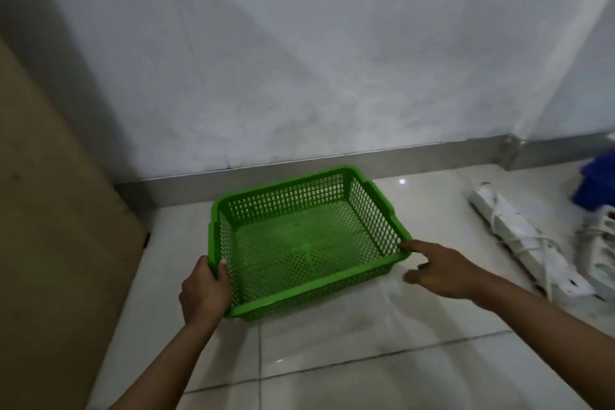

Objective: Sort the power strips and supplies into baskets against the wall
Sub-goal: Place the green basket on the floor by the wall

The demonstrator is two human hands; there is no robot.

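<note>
An empty green mesh basket (283,186) sits on the tiled floor close to the white wall. My left hand (204,289) grips its near left corner, thumb over the rim. At the near right corner, my right hand (439,271) has its fingers spread and a fingertip touching the rim. White power strips (529,248) wrapped in their cords lie on the floor to the right. A blue basket (597,185) shows at the right edge, partly cut off.
A brown cardboard panel (50,226) stands along the left side. A grey skirting strip (299,170) runs along the base of the wall. Pale glossy floor tiles (332,359) spread out in front of the basket.
</note>
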